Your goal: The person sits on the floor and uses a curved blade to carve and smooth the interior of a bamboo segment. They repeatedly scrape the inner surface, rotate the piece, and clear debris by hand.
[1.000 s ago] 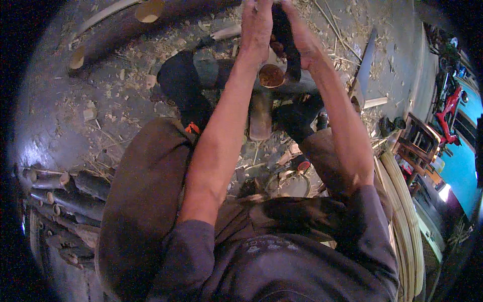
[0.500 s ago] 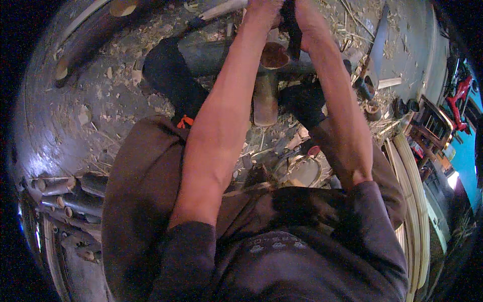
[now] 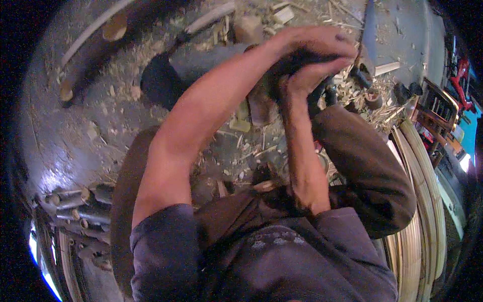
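My left hand (image 3: 322,42) reaches across to the right, its fingertips close to those of my right hand (image 3: 311,75). Both hands are bent round a dark thing (image 3: 294,64) that is mostly hidden between them, so its kind does not show. Below them a short upright wooden piece (image 3: 260,108) stands by a thick grey log (image 3: 201,63) lying crosswise between my legs. My dark left shoe (image 3: 163,80) rests against the log's left part.
Wood chips and shavings litter the floor (image 3: 115,131). A hand saw (image 3: 368,32) lies at the upper right. Long pale bamboo strips (image 3: 420,201) curve along my right side. Cut poles (image 3: 83,219) are piled at left, and a large log (image 3: 95,48) lies far left.
My hands have come down and to the right, with my left hand crossing over toward my right. The dark thing between them has come nearer. My right knee has shifted outward.
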A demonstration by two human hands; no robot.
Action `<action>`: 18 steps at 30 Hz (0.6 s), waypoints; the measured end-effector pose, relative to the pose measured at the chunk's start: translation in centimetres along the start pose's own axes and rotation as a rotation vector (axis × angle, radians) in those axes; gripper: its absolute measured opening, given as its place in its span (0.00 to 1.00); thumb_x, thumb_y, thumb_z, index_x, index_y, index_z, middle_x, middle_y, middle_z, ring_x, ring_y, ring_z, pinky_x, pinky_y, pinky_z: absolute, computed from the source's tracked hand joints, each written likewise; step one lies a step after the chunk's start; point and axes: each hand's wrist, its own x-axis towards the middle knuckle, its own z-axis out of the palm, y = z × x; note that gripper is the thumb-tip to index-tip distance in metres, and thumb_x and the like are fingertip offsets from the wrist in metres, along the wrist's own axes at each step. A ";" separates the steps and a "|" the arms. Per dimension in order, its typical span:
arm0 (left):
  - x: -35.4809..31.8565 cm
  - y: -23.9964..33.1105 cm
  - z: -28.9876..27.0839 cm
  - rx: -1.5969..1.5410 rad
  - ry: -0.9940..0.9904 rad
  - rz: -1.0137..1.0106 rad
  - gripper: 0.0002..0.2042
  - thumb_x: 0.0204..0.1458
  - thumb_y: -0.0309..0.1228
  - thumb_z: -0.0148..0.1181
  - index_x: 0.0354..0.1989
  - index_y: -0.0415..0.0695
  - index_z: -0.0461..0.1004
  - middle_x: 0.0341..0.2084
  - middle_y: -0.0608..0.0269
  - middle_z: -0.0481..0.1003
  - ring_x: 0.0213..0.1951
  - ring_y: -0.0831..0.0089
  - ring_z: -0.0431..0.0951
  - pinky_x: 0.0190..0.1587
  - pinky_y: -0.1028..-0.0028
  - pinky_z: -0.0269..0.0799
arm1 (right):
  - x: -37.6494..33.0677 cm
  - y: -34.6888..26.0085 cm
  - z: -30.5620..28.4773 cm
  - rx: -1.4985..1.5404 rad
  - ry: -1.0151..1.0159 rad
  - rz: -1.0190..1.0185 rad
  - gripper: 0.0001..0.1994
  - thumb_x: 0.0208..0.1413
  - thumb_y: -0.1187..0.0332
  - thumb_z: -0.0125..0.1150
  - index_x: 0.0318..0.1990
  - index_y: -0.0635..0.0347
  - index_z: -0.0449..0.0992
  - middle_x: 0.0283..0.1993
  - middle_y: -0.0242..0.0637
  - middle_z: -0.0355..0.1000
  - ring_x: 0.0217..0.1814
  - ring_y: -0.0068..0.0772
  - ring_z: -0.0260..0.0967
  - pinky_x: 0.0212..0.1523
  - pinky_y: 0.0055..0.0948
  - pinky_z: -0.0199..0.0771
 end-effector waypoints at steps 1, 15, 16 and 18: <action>1.2 0.6 0.8 -0.026 -0.097 -0.005 0.17 0.51 0.45 0.52 0.39 0.46 0.78 0.36 0.62 0.77 0.38 0.71 0.75 0.44 0.69 0.70 | 0.7 0.0 -1.4 0.047 0.103 -0.044 0.36 0.59 0.34 0.29 0.55 0.59 0.62 0.48 0.35 0.64 0.51 0.32 0.63 0.53 0.30 0.64; -8.6 -3.7 -10.7 -0.189 1.103 0.042 0.16 0.58 0.39 0.48 0.38 0.37 0.73 0.35 0.58 0.73 0.40 0.64 0.72 0.43 0.65 0.66 | 1.4 1.1 10.2 -0.656 -0.721 0.181 0.40 0.57 0.35 0.34 0.66 0.59 0.55 0.66 0.52 0.53 0.67 0.52 0.52 0.62 0.39 0.55; -9.5 -2.6 -9.9 -0.487 1.156 0.055 0.16 0.58 0.39 0.47 0.38 0.37 0.73 0.37 0.57 0.74 0.41 0.62 0.72 0.44 0.65 0.66 | 1.2 1.3 10.0 -0.672 -0.805 0.167 0.39 0.58 0.35 0.34 0.65 0.59 0.56 0.66 0.52 0.54 0.68 0.51 0.52 0.62 0.39 0.55; -11.1 -1.4 -8.6 -0.324 1.277 0.029 0.16 0.58 0.39 0.47 0.38 0.36 0.73 0.38 0.56 0.74 0.42 0.62 0.72 0.45 0.65 0.65 | 0.9 2.2 9.3 -0.706 -0.974 0.146 0.38 0.58 0.36 0.35 0.64 0.59 0.58 0.66 0.52 0.54 0.68 0.51 0.51 0.63 0.38 0.55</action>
